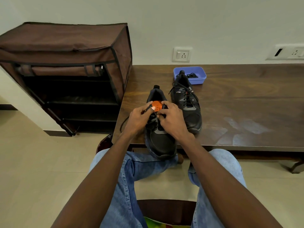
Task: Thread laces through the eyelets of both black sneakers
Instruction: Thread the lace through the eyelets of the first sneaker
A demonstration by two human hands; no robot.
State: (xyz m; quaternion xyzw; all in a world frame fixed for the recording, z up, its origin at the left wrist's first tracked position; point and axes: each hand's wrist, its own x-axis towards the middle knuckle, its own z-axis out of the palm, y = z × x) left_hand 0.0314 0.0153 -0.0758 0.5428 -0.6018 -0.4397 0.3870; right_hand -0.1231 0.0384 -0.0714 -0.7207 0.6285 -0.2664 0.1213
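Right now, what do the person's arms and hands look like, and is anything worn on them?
Both forearms are bare, with no sleeves in view. The left hand and right hand wear no gloves; no rings, watch or bands show. Blue jeans cover the legs.

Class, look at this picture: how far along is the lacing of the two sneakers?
Done, it seems: the far sneaker already shows laces crossing its eyelets. In hand: the near sneaker, where the left hand and right hand pinch a lace near the orange tongue label. Left: finishing its upper eyelets. A black cord lies in the blue tub.
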